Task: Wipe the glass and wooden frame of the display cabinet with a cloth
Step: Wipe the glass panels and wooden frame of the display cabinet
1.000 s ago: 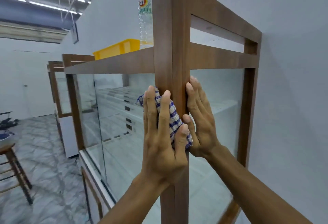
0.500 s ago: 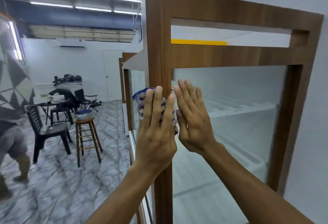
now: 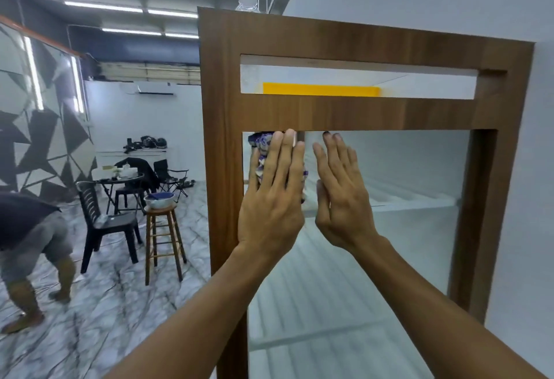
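While the left hand (image 3: 271,198) presses the cloth (image 3: 260,147) flat on the glass (image 3: 404,174), the right hand (image 3: 341,198) lies alongside; fingers straight.

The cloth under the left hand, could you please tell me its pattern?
The cloth is blue-and-white checked, clearest in the head view.

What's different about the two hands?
The left hand presses a cloth on the glass; the right hand has none. The left hand's fingertips reach the frame; the right hand sits slightly lower. Both are flat, fingers up.
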